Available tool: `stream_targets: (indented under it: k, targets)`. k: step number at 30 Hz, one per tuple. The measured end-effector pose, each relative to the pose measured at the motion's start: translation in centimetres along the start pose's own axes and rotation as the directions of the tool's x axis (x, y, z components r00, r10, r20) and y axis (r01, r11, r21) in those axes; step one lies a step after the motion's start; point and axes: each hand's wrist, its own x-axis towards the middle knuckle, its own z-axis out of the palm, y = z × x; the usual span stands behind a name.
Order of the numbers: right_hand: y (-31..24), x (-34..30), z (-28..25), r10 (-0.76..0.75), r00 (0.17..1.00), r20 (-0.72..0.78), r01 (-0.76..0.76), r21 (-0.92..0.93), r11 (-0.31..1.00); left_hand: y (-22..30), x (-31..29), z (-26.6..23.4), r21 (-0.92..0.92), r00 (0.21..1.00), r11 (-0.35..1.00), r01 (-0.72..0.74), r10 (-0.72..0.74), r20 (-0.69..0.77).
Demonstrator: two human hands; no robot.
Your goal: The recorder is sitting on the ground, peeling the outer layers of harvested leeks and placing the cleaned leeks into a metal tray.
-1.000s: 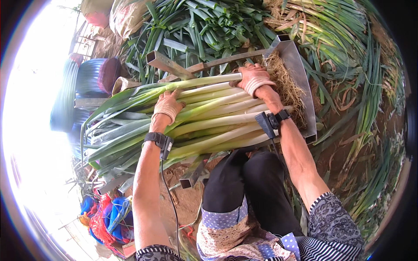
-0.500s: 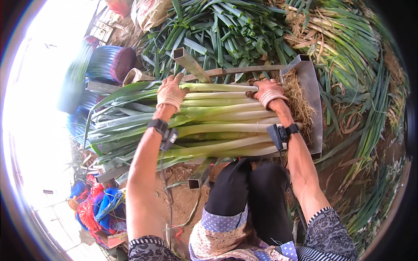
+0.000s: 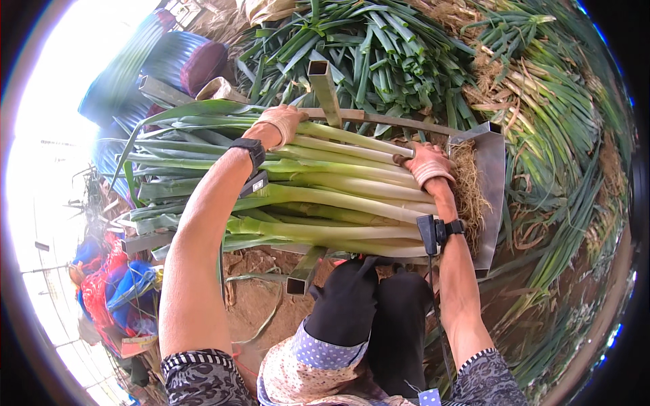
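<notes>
A row of leeks lies across a metal rack, green leaves to the left and white stalks to the right. My left hand is closed around the farthest stalks, where green turns to white; its fingertips are partly hidden behind them. My right hand grips the white end of the far leeks, beside the roots. These roots sit close to the rack's upright metal end plate. Pale coverings with rolled cuffs are on both hands, and dark straps with small devices circle both wrists.
Square metal posts rise from the rack's far side. Beyond lies a heap of leeks, with more loose leeks on the right. Wrapped blue bundles stand at the far left. Red and blue netting lies at the near left.
The view has shifted, moving the rack lower in the picture. My left forearm has swung out to the left with its elbow bent more. Both hands stay on the far leeks.
</notes>
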Motion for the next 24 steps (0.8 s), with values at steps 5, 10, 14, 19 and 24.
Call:
stream_targets:
  k: [5, 10, 14, 19, 24]
  targets:
    - [0.3, 0.3, 0.7, 0.006, 0.995, -0.095, -0.008, -0.024, 1.0, 0.0, 0.4, -0.2, -0.007, 0.998, 1.0, 0.005, -0.004, 0.066]
    - [1.1, 0.6, 1.4, -0.026, 0.993, -0.116, 0.02, -0.049, 0.999, 0.4, 0.5, -0.6, -0.034, 0.994, 0.999, 0.008, -0.004, 0.113]
    - [1.4, 0.7, 1.6, -0.092, 0.984, -0.15, 0.079, -0.085, 0.993, 0.7, 0.3, -1.4, -0.141, 0.982, 0.989, 0.049, -0.022, 0.187]
    - [0.2, -0.1, 1.8, -0.126, 0.978, -0.166, 0.116, -0.072, 0.991, 0.9, -1.0, -0.4, -0.176, 0.995, 0.984, 0.03, -0.012, 0.103]
    - [0.3, 1.1, -0.1, -0.124, 0.99, 0.067, 0.131, -0.1, 0.986, 1.0, -0.4, -0.2, -0.061, 0.997, 0.997, 0.039, -0.034, 0.076]
